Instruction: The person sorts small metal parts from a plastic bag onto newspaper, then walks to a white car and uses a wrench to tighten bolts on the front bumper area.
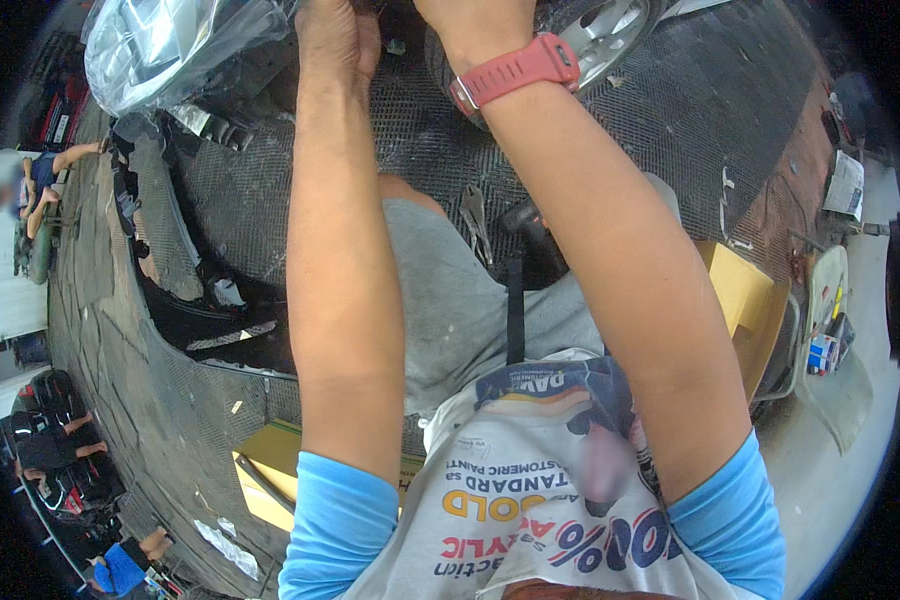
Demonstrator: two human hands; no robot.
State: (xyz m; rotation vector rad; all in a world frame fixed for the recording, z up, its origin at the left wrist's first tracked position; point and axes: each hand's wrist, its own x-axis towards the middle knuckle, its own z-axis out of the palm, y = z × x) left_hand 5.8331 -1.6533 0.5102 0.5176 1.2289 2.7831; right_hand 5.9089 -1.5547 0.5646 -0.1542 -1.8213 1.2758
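Note:
Both my arms reach up to the top edge of the view. My left hand (337, 38) is cut off there, so its fingers are hidden. It is close to a clear headlight (155, 48) in loose transparent plastic; I cannot tell whether it touches it. A red watch (520, 72) circles my right wrist, and my right hand (478, 22) is above a vehicle wheel (618, 35), its fingers also out of sight. Locking pliers (476, 222) lie on the dark ribbed mat (440, 150) between my forearms, with a dark tool (518, 216), partly covered, beside them.
A black bumper piece (175, 235) lies to my left. Cardboard boxes stand at lower left (270, 470) and right (760, 300). A pale plastic chair (835, 360) holding small items is far right. People sit at the left, near motorcycles (55, 420).

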